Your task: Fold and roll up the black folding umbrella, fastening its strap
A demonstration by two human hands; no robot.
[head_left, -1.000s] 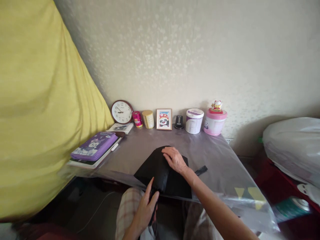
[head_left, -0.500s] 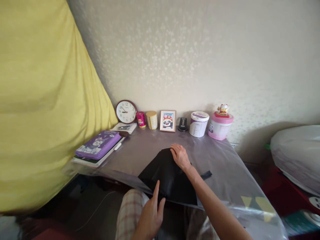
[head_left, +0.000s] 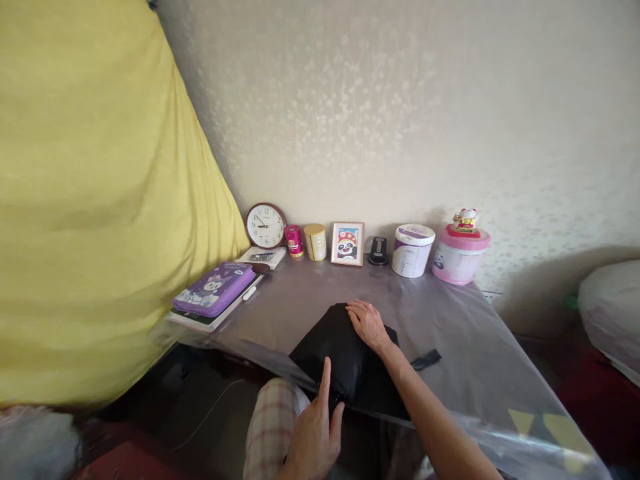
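A black umbrella point(head_left: 330, 353), partly folded, lies fanned out over the front edge of the table. My right hand point(head_left: 369, 325) rests flat across its far edge, fingers together and stretched to the left. A loose black strap point(head_left: 426, 360) sticks out to the right beyond my right forearm. At the near edge, my left hand point(head_left: 317, 427) is curled round the umbrella's near end, with the index finger stretched along the fabric and the thumb apart. My palm hides most of what the curled fingers hold.
A purple case point(head_left: 215, 290) lies on books at the left. Along the wall stand a clock point(head_left: 266, 225), a pink can point(head_left: 294, 241), a yellow tin point(head_left: 315, 242), a framed panda picture point(head_left: 347, 244), a black stand point(head_left: 379, 251), and a white tub point(head_left: 413, 251). A lucky cat point(head_left: 465, 221) tops a pink tub point(head_left: 460, 257).
The view has shifted slightly, so everything sits further right in the picture. My right hand has flattened a little more on the umbrella. My left hand keeps its pose.
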